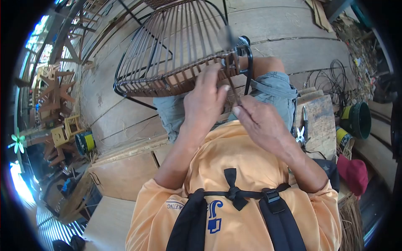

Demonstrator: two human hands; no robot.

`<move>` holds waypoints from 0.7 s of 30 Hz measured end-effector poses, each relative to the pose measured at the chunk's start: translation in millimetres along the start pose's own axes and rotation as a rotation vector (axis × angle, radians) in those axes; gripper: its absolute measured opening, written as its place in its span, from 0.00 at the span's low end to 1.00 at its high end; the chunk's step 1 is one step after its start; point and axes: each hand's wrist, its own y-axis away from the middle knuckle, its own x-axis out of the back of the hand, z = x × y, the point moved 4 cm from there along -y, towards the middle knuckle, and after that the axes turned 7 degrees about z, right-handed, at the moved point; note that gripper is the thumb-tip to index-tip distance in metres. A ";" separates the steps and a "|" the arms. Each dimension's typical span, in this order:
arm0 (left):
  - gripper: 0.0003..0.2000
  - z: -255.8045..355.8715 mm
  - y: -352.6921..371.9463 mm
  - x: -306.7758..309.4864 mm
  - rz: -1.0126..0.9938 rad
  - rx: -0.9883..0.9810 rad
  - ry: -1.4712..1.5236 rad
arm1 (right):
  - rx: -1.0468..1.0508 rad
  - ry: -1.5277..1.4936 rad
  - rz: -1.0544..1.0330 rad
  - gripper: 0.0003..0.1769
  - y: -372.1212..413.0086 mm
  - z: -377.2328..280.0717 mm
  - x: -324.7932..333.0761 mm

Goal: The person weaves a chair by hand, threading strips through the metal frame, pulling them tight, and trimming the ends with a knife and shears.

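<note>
A chair-like frame of slim brown rods (167, 46) with black metal edges and legs rests tilted at my knees. Its near edge (176, 79) is wrapped in brown strips. My left hand (204, 98) lies against this wrapped edge, fingers stretched and thumb apart. A narrow brown strip (231, 85) runs down from the edge near the frame's right corner. My right hand (261, 119) pinches the lower end of that strip between thumb and fingers. The underside of the edge behind my left fingers is hidden.
Pliers (300, 134) and another hand tool (305, 118) lie on a wooden block (320, 121) to my right. Beyond are a dark green bucket (360, 120), coiled black strands (331, 77) and a maroon cap (352, 175). Wooden pieces (54, 92) are stacked at left.
</note>
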 end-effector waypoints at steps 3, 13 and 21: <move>0.20 3.2 -3.9 -3.2 -0.024 -0.077 -0.143 | 0.074 0.175 -0.028 0.10 6.5 -5.2 4.5; 0.15 6.8 -8.4 -10.8 -0.013 -0.094 -0.105 | 0.222 0.406 -0.084 0.08 20.6 -28.3 11.5; 0.14 -21.5 -24.0 -16.0 -0.186 0.310 0.225 | 0.006 0.705 0.536 0.13 92.3 83.8 212.2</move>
